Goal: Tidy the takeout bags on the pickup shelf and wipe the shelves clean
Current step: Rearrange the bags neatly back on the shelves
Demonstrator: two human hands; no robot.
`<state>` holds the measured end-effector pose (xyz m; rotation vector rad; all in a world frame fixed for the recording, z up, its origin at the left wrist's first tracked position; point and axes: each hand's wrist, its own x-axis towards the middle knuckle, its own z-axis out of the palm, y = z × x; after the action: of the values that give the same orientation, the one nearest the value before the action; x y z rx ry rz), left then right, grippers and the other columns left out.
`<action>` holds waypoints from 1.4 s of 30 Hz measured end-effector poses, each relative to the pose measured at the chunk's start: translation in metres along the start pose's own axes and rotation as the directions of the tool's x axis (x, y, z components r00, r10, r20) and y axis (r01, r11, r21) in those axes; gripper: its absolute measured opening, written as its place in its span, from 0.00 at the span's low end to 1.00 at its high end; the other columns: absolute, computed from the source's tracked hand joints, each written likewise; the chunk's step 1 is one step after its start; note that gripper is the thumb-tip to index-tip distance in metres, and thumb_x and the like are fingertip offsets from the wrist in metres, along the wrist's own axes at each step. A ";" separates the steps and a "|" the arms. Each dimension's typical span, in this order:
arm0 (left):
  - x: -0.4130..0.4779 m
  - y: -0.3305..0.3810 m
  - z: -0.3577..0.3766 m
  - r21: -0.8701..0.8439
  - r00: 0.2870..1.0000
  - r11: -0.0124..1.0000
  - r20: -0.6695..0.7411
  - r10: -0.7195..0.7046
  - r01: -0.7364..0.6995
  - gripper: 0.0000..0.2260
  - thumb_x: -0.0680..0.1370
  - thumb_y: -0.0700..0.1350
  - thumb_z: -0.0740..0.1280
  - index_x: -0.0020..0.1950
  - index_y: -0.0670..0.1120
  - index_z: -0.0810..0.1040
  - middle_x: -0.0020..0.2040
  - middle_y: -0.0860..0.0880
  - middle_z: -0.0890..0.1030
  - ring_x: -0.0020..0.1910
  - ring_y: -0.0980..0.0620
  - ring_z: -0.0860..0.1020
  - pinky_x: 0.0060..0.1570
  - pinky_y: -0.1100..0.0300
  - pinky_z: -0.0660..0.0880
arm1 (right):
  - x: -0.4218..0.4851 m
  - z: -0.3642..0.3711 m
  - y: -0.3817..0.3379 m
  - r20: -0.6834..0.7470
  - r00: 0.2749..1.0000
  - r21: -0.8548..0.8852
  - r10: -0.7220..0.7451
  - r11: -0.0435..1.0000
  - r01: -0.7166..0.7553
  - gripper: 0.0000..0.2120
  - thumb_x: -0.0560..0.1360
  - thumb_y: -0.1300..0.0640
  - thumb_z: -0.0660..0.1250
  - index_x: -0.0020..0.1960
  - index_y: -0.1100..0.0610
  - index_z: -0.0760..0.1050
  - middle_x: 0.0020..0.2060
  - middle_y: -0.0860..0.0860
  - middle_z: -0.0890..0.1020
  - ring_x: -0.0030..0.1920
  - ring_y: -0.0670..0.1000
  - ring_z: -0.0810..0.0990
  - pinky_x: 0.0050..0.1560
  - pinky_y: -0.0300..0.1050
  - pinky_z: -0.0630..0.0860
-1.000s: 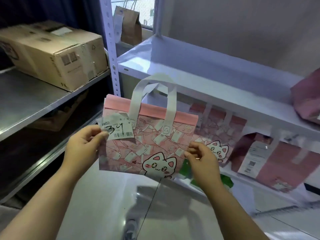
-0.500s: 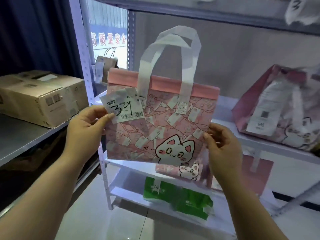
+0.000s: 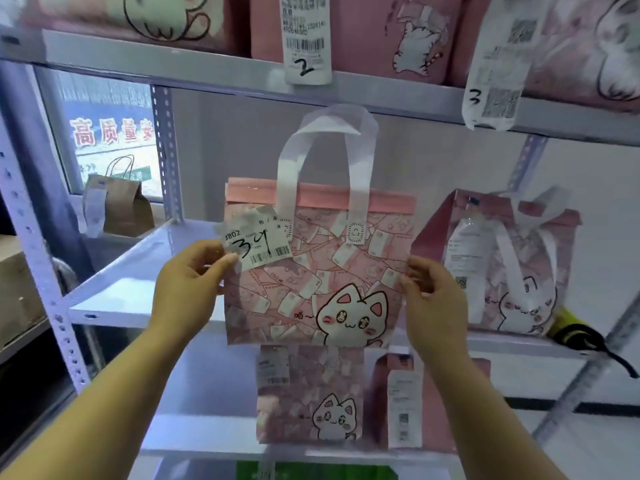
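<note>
Pink non-woven cat-print takeout bag (image 3: 318, 271) held upright before white metal middle shelf (image 3: 145, 271). My left hand (image 3: 188, 289) pinches its edge at paper label "34" (image 3: 258, 242); my right hand (image 3: 433, 299) grips opposite edge. Step: placing. Next: set on bare shelf, label outward.

The tag (image 3: 258, 242) on the pink bag (image 3: 318, 282) reads "J802" with a handwritten "34". Up top, one receipt (image 3: 306, 39) is marked "2" and a second receipt (image 3: 495, 64) "3". The banner (image 3: 110, 133) at the left shows red "高质量安".
</note>
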<state>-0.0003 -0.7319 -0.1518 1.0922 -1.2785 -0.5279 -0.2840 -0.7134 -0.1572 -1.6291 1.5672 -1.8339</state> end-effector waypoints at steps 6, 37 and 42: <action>0.036 -0.022 0.032 0.011 0.999 1.000 0.033 0.010 -0.010 0.12 0.76 0.43 0.68 0.44 0.62 0.78 0.41 0.58 0.82 0.35 0.62 0.79 0.35 0.66 0.76 | 0.023 0.017 0.024 -0.025 0.997 -0.153 0.073 0.985 -0.076 0.18 0.76 0.62 0.65 0.64 0.49 0.71 0.44 0.37 0.76 0.44 0.34 0.75 0.38 0.23 0.70; 0.037 -0.071 0.067 0.245 0.956 0.967 0.293 -0.007 -0.067 0.09 0.72 0.53 0.70 0.48 0.64 0.73 0.43 0.65 0.79 0.41 0.66 0.77 0.35 0.69 0.71 | 0.024 0.015 0.061 -0.160 0.961 -0.339 0.224 0.902 -0.267 0.19 0.75 0.58 0.65 0.65 0.51 0.69 0.49 0.42 0.79 0.46 0.42 0.77 0.49 0.45 0.77; 0.029 -0.068 0.060 0.239 0.969 0.969 0.246 -0.005 -0.055 0.12 0.71 0.55 0.70 0.53 0.57 0.74 0.45 0.60 0.79 0.43 0.63 0.77 0.35 0.68 0.70 | 0.016 0.006 0.055 -0.188 0.960 -0.295 0.206 0.921 -0.255 0.17 0.74 0.54 0.68 0.62 0.50 0.71 0.49 0.42 0.78 0.47 0.41 0.77 0.49 0.42 0.76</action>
<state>-0.0322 -0.8063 -0.2018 1.2408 -1.6048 -0.5066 -0.3098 -0.7507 -0.1926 -1.3661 2.1151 -1.6841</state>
